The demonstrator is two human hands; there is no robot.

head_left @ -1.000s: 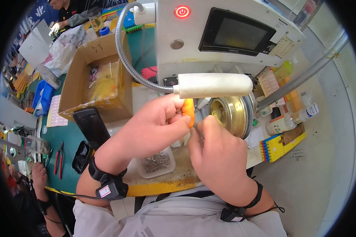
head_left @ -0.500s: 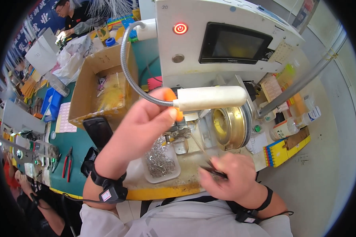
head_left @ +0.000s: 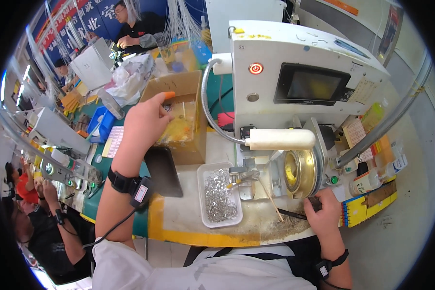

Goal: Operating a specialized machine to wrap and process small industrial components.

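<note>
Cardboard box [head_left: 181,121] sits directly under my left hand [head_left: 147,118], which hovers over its open top with fingers loosely curled and an orange cot on the raised fingertip; it grips nothing that I can see. Inside the box lies a heap of yellowish bagged parts. My right hand [head_left: 326,212] rests low on the surface [head_left: 179,227], closed around a thin dark tool [head_left: 295,213] whose long axis runs leftward along the edge, just below the brass wheel [head_left: 299,174] of the white machine [head_left: 304,82]. Between my hands stands a clear plastic tray [head_left: 220,195] holding small metal clips. A white lamp on a gooseneck [head_left: 280,139] hangs above the wheel. The left hand is much nearer the box; the right is nearer the wheel.
</note>
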